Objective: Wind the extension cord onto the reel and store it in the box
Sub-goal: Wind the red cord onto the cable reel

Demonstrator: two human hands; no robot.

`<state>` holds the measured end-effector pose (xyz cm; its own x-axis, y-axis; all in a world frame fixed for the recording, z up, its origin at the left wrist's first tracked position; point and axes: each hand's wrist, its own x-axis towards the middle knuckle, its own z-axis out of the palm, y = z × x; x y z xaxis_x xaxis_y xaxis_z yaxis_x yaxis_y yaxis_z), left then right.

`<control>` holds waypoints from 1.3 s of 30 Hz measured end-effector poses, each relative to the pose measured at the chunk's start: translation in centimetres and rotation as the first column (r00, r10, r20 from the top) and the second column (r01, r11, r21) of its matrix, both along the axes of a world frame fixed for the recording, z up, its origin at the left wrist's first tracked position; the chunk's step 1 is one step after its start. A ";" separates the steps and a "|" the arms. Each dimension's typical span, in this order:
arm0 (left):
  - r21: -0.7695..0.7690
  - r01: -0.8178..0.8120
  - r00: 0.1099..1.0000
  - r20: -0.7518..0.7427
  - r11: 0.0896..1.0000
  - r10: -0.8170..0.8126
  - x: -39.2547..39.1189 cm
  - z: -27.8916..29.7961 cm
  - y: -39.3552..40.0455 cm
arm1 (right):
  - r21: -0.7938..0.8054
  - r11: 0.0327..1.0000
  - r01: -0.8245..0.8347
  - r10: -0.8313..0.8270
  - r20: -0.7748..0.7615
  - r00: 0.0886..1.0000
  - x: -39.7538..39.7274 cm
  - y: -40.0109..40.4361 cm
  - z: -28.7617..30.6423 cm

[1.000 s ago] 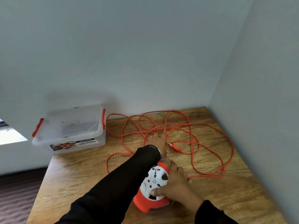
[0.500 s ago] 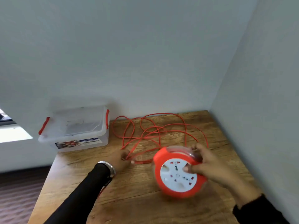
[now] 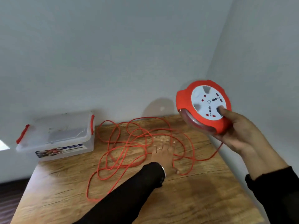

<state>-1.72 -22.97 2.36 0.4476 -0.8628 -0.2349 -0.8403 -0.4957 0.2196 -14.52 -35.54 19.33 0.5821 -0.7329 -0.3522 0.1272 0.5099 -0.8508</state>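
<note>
Head view: my right hand (image 3: 237, 131) grips the reel (image 3: 204, 106) aloft at 2 o'clock, thumb on its white face. Left hand (image 3: 163, 155) lies flat, fingers spread, on the loose cord (image 3: 129, 152) at centre. Box (image 3: 56, 136), lid on, at 9 o'clock. I'd guide the cord taut and untangled while cranking.

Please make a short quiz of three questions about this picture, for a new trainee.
1. True or false: the cord is already wound onto the reel.
2. Which hand holds the reel? A) left B) right
3. The box has its lid ____ (on/off).

Key:
1. False; it lies loose on the table.
2. B; the right hand holds it up, while the left hand lies flat on the cord.
3. on.
</note>
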 end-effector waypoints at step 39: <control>0.018 -0.979 -0.034 -0.997 0.203 -0.073 -3.7 4.1 11.1 | 0.252 0.749 -0.613 0.659 -0.191 0.727 2.6 9.5 -11.0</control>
